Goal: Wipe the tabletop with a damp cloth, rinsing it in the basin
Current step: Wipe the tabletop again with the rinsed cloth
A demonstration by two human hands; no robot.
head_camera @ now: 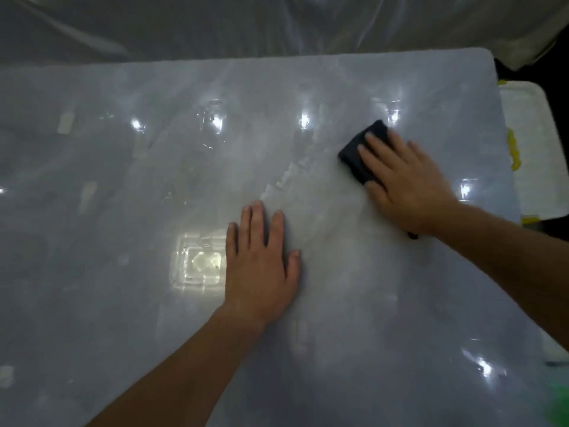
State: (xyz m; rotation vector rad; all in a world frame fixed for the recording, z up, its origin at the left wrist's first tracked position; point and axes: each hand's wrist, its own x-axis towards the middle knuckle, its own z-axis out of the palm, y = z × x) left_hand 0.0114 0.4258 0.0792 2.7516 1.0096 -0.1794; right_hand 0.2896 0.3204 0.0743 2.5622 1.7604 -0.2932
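Two grips, one cloth, one desk.

Left grip: released, palm down, all five fingers straight and laid flat on the pale glossy desk, near its middle, holding nothing.

Right grip: likewise released rather than clenched, fingers straight and slightly spread, pressing down on the one dark cloth.

Cloth folded and flat on the desk, in the far right part of the top, near the right edge. Far corner showing beyond the fingertips, one small dark end peeking out by the wrist. Well apart from the left grip.

Several small bright light spots mirrored across the surface, plus one larger square glare just beside the left grip. Pale streaks between the two grips.

Behind the desk, one clear plastic sheet. Just beside the right edge, one white tray with yellow bits along the side nearest the desk. At lower right, one blurred green shape; cannot tell what.
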